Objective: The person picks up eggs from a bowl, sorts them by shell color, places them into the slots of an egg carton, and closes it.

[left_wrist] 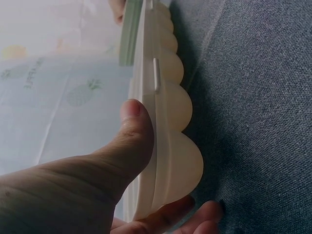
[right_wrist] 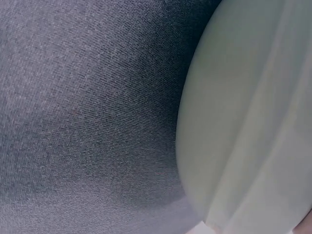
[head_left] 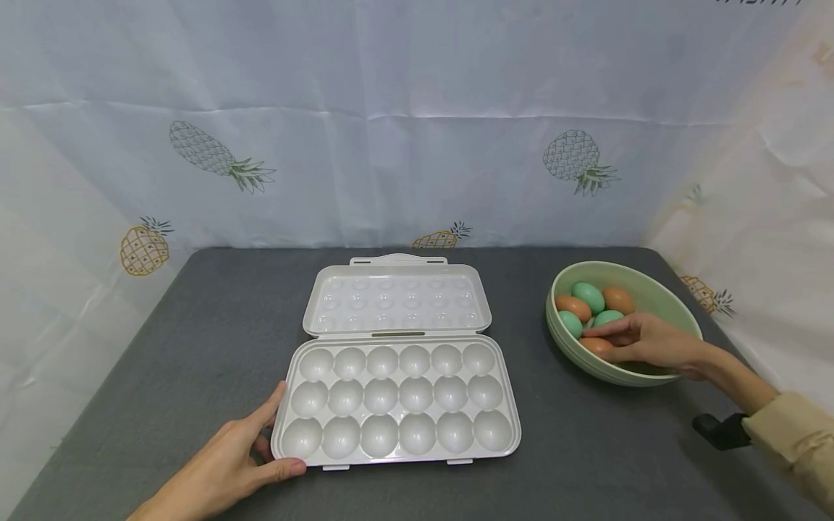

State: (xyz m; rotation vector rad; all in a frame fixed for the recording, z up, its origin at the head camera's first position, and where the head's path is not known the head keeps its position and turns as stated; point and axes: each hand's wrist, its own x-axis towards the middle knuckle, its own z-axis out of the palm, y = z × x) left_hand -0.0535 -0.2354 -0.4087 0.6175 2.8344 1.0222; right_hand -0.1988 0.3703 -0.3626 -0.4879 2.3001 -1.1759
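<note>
In the head view a white plastic egg carton (head_left: 513, 420) lies unfolded on the table, its egg cups bare and its lid (head_left: 399, 297) laid back behind. My left hand (head_left: 228, 456) holds its near left corner. The left wrist view shows the thumb (left_wrist: 136, 129) on the carton's edge and the fingers beneath. At the right, a pale green bowl (head_left: 671, 311) contains several brown and green eggs. Inside it, my right hand (head_left: 658, 344) pinches a brown egg (head_left: 596, 346) between thumb and fingers. The right wrist view has mostly the bowl's outer side (right_wrist: 234, 126), with the egg hidden.
A dark grey cloth (head_left: 215, 340) covers the table. White curtains with pineapple prints (head_left: 365, 174) hang behind and along both sides. Beside the right sleeve (head_left: 791, 434), a black object (head_left: 719, 431) juts out over the table.
</note>
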